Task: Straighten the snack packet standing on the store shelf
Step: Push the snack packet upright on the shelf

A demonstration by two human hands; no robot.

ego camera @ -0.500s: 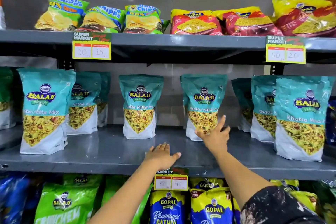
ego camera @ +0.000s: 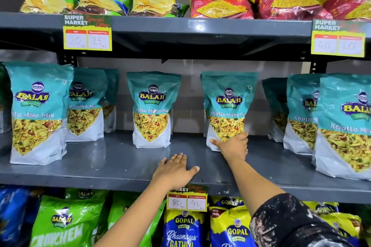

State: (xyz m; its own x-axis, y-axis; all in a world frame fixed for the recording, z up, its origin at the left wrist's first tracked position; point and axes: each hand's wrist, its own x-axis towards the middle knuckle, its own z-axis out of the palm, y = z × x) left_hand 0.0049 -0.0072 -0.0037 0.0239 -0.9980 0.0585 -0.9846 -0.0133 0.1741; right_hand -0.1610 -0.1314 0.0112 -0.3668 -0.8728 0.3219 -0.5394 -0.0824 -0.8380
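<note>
**Contact made at packet base**

Change vs half a second ago: right hand point(ego camera: 232, 147) has dropped from the printed front of the packet point(ego camera: 227, 110) to its bottom edge. Thumb points left across the white base, fingers curl round the packet's lower right corner. Looks like a loose grasp on the base; whether it's actually squeezing, cannot tell. Left hand point(ego camera: 176, 170) hasn't really moved: flat on the shelf point(ego camera: 120, 158), fingers spread and released, holding nothing, down-left of the packet.

Meaning for the task: my read is that the reach is over and the correction itself starts now, a twist or nudge from the base. Packet stands upright on the middle shelf, face turned slightly off square, so not done yet.

Counts, relative to the packet:
- Same shelf: teal pouches, 3 clearly to its left plus a sliver of a fourth behind them, 3 to its right. Another may be tucked behind the packet; unclear.
- Shelf above: 3 green chip bags up-left, about 3 red/yellow bags above and right.
- Price tags: 3 (two above, one below).
- Hands: 2.
</note>
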